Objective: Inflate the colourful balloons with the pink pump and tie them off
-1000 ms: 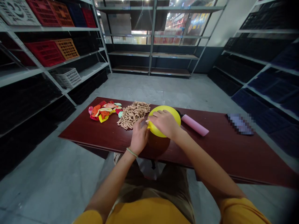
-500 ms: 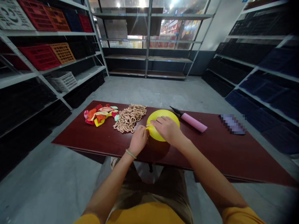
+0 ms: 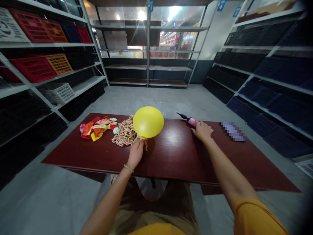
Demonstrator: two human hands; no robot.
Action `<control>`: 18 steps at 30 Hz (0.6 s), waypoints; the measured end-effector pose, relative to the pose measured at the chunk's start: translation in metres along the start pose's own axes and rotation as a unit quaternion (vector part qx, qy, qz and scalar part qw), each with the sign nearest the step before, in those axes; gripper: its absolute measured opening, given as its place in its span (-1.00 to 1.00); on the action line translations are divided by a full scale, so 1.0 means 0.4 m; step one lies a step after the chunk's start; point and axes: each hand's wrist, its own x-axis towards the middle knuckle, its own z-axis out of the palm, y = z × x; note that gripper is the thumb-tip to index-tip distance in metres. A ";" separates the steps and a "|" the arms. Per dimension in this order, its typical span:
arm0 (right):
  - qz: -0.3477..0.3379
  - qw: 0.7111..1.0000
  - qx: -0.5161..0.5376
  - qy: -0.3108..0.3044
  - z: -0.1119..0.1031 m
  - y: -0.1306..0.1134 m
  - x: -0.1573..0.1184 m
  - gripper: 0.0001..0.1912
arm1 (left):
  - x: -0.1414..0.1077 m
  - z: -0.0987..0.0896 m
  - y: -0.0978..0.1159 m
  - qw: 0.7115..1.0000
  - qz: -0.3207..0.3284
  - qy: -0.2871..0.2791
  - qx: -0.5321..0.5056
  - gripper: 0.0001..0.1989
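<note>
An inflated yellow balloon (image 3: 148, 121) stands above the table, its neck pinched in my left hand (image 3: 136, 152). A bit of tan cord-like stuff hangs by the left fingers. My right hand (image 3: 202, 131) lies over a pink balloon pump (image 3: 192, 122) with a black nozzle, its fingers curled round the barrel. Left of the balloon sits a heap of tan curly strands (image 3: 123, 133), partly hidden behind it. Farther left lies a pile of uninflated balloons (image 3: 97, 128) in red, orange, yellow, pink and mint.
The dark red table (image 3: 166, 163) spans the front. A blurred-out flat object (image 3: 232, 131) lies near its right end. Shelves with crates (image 3: 34, 68) rise at the left, dark bins (image 3: 276, 94) at the right, and a metal rack (image 3: 148, 49) stands across the floor.
My right hand has left the yellow balloon and moved right onto the pump. The left hand has shifted slightly left, and the balloon now stands upright above it. The view has tilted up.
</note>
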 end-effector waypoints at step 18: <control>-0.198 0.978 0.049 0.034 -0.075 -0.240 -0.309 -0.42 | 0.022 0.044 -0.047 0.982 -0.034 0.139 -0.120 -0.70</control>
